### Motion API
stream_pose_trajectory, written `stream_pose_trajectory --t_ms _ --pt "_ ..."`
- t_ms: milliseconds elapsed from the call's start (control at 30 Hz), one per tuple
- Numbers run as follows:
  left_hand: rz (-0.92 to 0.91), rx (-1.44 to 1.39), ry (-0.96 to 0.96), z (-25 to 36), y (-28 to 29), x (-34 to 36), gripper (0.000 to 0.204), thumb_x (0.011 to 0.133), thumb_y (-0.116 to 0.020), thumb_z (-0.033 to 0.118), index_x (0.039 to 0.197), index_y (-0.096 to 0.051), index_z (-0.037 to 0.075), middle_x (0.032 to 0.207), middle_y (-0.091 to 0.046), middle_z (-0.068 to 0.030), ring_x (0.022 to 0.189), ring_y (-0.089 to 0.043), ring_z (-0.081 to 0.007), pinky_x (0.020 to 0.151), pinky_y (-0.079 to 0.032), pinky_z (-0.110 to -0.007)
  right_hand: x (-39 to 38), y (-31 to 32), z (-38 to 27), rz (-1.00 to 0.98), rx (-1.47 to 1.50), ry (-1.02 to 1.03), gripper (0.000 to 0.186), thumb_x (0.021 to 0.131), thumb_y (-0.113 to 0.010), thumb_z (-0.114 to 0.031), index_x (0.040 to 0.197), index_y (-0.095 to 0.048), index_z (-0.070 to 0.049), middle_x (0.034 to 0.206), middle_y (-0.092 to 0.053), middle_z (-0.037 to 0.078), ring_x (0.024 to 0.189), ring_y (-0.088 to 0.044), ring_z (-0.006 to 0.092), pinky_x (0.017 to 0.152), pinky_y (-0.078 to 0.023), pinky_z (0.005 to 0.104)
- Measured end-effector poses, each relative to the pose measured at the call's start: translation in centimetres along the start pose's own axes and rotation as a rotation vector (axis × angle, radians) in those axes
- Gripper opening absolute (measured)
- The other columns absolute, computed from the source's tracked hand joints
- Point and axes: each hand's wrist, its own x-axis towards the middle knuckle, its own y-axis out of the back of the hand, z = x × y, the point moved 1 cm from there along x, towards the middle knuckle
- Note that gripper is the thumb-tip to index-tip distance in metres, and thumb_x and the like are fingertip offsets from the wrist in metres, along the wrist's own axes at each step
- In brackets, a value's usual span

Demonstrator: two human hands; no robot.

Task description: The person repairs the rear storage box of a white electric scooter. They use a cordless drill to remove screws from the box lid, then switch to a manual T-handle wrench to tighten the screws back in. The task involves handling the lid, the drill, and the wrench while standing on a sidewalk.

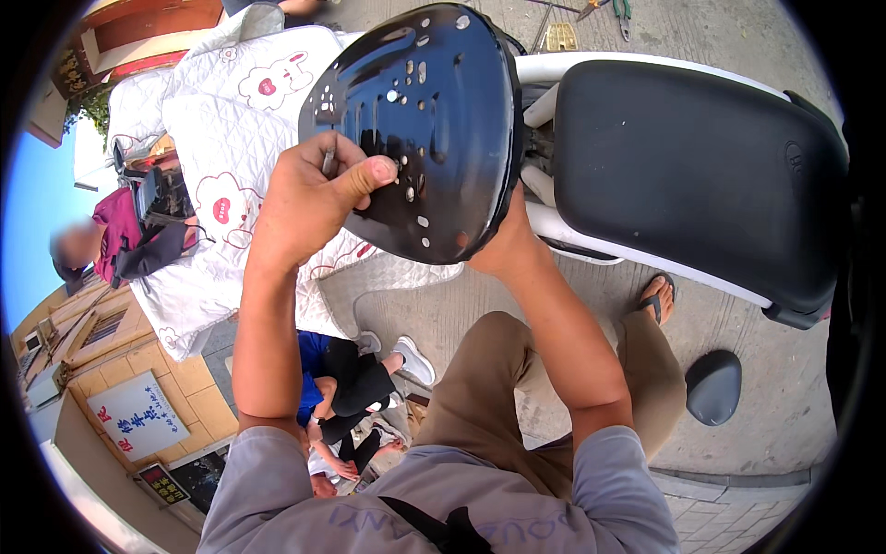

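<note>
A glossy black, rounded plate with several round and slotted holes is held up in front of me, beside the black padded seat of a white-framed scooter. My left hand is closed near the plate's left face, its thumb and fingers round a small metal piece that is partly hidden. My right hand grips the lower right edge of the plate from behind; its fingers are mostly hidden. A white quilted cloth with red heart patterns hangs behind the plate, to the left.
A person in maroon is at the left. Other seated people are below the cloth. A dark oval part lies on the pavement at right. Pliers and a yellow plastic piece lie at top. A shopfront sign stands at lower left.
</note>
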Motion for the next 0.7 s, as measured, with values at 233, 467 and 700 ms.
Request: stream_pose_trajectory --t_ms 233,467,700 --pt "0.111 -0.017 -0.154 0.0 -1.0 -0.1 0.039 0.09 -0.089 0.036 0.087 -0.067 0.003 0.069 -0.059 0.0024 0.052 -0.042 -0.0025 0.047 -0.03 -0.02 2.5 0.1 1.3 0.058 0.14 0.254 0.015 0.084 -0.082 -0.009 0.094 -0.075 0.001 0.085 -0.076 0.015 0.076 -0.076 0.0326 0.072 -0.059 0.0373" --pt "0.098 -0.073 -0.366 -1.9 -0.5 -0.2 0.023 0.101 -0.077 0.025 0.11 -0.069 0.006 0.079 -0.064 0.0038 0.05 -0.041 -0.0001 0.043 -0.028 -0.018 2.9 -0.2 0.6 0.1 -0.215 0.226 0.026 0.083 -0.077 -0.025 0.092 -0.077 0.0 0.082 -0.076 0.019 0.081 -0.076 0.038 0.078 -0.062 0.0436" --pt "0.3 -0.087 -0.56 -3.0 -2.0 -0.1 0.026 0.105 -0.071 0.02 0.121 -0.068 0.0 0.086 -0.068 -0.0001 0.057 -0.052 -0.0025 0.046 -0.036 -0.018 1.5 -1.0 1.5 0.224 -0.212 0.281 0.016 0.088 -0.075 -0.018 0.095 -0.08 -0.004 0.088 -0.078 0.017 0.086 -0.077 0.0352 0.081 -0.061 0.0414"
